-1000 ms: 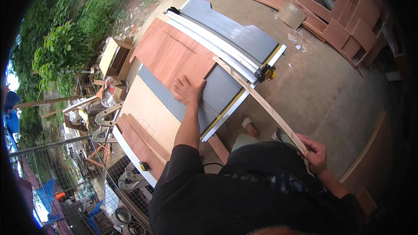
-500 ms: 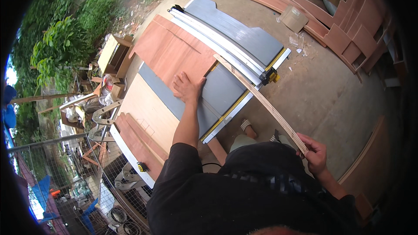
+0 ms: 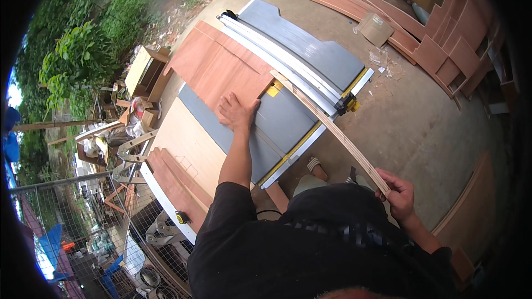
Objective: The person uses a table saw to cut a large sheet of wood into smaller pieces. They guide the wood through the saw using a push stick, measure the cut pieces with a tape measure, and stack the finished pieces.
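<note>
My left hand [image 3: 235,112] lies flat, fingers spread, on the near end of a reddish plywood panel [image 3: 216,63]. The panel rests on the grey top of a table saw [image 3: 288,116], alongside its long silver fence [image 3: 282,55]. In my right hand [image 3: 397,194], fingers wrapped round it, is the near end of a long narrow wooden strip [image 3: 346,141]. The strip's far end reaches the panel's near corner beside the fence. Just short of the panel edge, a yellow insert [image 3: 274,88] shows in the saw top. No blade can be made out.
Left of the saw, a pale board [image 3: 185,138], reddish offcuts [image 3: 172,174] and a tape measure [image 3: 181,217] lie on a side surface. A wire fence [image 3: 105,210] stands beyond. Cut panels [image 3: 443,55] and a cardboard box [image 3: 375,28] are on the floor at far right.
The panel has slid slightly farther away over the saw top, uncovering the yellow insert. The strip's far end has moved with it. My hands keep their grips, and the view has shifted a little.
</note>
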Demonstrator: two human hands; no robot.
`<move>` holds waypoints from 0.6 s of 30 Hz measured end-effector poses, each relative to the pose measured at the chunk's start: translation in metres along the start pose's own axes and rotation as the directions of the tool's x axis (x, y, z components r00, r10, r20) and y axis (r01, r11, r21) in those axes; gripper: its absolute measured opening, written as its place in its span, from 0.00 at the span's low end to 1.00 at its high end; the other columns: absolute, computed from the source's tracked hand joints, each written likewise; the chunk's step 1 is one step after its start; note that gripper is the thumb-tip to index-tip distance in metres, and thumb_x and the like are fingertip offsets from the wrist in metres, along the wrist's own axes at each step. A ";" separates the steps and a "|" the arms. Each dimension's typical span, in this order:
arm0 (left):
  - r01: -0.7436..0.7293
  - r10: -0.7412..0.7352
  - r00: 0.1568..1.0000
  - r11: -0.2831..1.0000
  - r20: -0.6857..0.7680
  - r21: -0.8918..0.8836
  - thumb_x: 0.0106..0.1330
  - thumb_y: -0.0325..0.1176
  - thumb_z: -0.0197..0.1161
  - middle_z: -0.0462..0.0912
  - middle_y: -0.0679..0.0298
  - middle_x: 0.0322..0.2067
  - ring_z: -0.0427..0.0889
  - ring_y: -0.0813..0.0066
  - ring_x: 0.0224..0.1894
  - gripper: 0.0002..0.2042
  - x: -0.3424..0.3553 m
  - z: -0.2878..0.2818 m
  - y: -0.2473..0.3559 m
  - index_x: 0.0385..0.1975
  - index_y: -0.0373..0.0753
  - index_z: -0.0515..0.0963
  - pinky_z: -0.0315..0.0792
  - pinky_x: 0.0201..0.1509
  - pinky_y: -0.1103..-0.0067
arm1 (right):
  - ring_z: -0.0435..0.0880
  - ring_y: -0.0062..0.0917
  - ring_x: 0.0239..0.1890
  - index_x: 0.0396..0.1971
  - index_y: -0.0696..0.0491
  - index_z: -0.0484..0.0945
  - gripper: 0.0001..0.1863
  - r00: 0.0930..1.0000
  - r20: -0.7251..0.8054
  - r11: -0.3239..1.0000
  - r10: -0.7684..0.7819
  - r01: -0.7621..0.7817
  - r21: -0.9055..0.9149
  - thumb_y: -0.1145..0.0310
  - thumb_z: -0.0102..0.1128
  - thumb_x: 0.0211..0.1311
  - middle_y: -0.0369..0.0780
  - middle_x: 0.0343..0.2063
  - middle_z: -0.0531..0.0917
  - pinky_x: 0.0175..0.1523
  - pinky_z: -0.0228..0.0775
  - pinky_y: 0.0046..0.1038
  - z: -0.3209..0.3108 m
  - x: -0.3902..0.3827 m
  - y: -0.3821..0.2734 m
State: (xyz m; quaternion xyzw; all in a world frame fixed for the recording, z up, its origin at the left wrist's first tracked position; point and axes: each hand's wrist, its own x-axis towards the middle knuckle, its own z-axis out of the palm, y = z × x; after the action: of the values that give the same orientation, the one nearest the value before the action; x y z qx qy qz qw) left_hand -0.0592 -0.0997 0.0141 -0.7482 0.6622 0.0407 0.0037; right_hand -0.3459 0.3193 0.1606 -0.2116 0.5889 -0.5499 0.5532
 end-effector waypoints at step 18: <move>-0.018 0.019 0.999 1.000 -0.043 0.021 0.47 0.72 0.68 0.53 0.59 0.74 0.51 0.52 0.74 0.52 0.049 -0.001 -0.009 0.72 0.51 0.60 0.56 0.65 0.43 | 0.82 0.20 0.33 0.59 0.64 0.76 0.30 1.000 0.007 1.000 -0.012 0.012 -0.013 0.78 0.47 0.52 0.43 0.45 0.85 0.33 0.72 0.18 0.031 0.045 -0.011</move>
State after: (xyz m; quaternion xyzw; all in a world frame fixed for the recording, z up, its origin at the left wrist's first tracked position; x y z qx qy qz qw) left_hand -0.0449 -0.1468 0.0114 -0.7426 0.6695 0.0177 -0.0034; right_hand -0.3353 0.2645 0.1583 -0.2208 0.5893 -0.5484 0.5506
